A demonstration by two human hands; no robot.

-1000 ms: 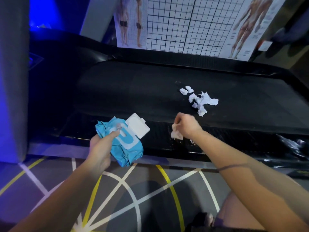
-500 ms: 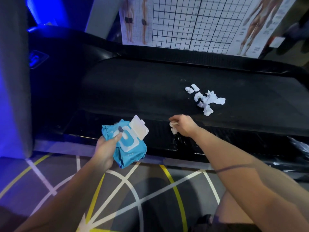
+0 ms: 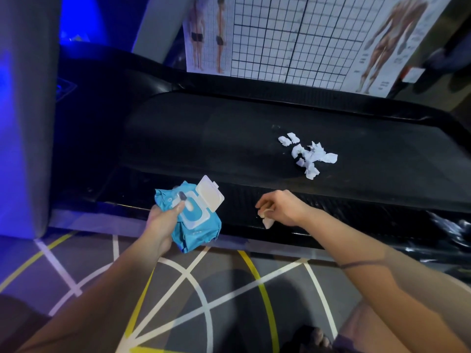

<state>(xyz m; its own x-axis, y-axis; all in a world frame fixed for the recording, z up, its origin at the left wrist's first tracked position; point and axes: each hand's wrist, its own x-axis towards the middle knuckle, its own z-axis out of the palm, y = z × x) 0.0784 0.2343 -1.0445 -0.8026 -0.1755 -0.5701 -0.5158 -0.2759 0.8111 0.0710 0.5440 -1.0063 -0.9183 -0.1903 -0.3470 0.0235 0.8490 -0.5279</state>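
Note:
My left hand grips a blue pack of wet wipes whose white flip lid stands open; my thumb lies across the pack's top. My right hand holds a small crumpled white wipe against the ribbed black side rail of a treadmill. Several torn white paper scraps lie on the black treadmill belt, beyond and to the right of my right hand.
A grey upright post stands at the left under blue light. An anatomy and grid poster hangs behind the treadmill. The floor in front is grey with white and yellow lines. Crinkled black plastic lies at the right.
My right hand with the wipe has shifted a little along the side rail. My left hand has kept hold of the open pack; the view has moved slightly.

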